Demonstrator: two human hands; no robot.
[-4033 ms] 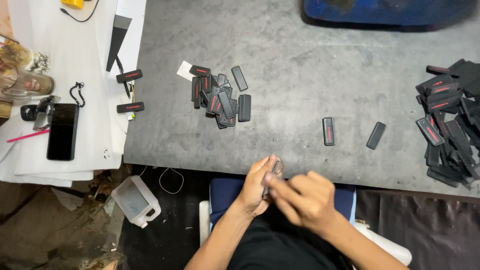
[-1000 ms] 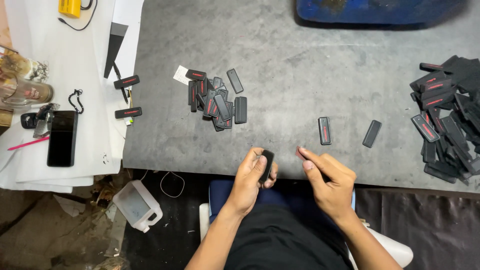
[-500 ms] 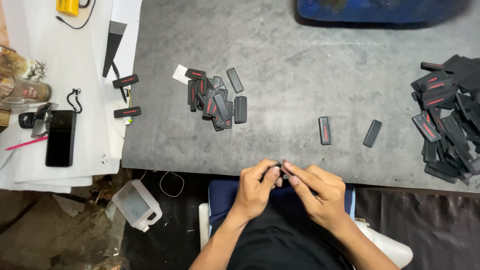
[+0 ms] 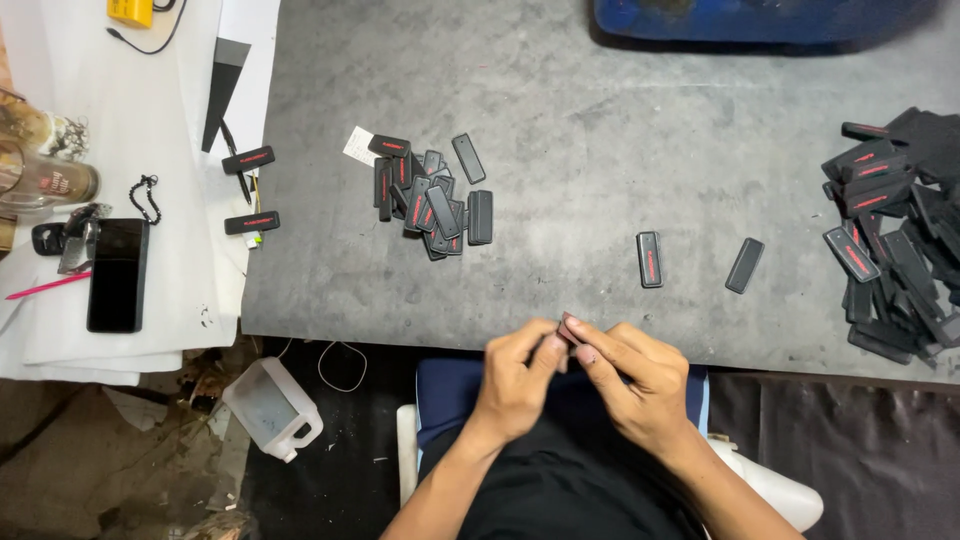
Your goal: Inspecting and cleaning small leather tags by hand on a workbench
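Your left hand (image 4: 520, 375) and right hand (image 4: 635, 385) have come back together at the bench's (image 4: 600, 130) near edge, fingertips pinching a small dark piece (image 4: 568, 328) between them. A second ago they were apart; fitting appears underway.

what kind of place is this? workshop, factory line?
Probably a small hand-assembly workbench, not an automated line. A worn grey table carries a left pile of black tags and a bigger right pile; both hands, left and right, pinch one small piece at its edge.
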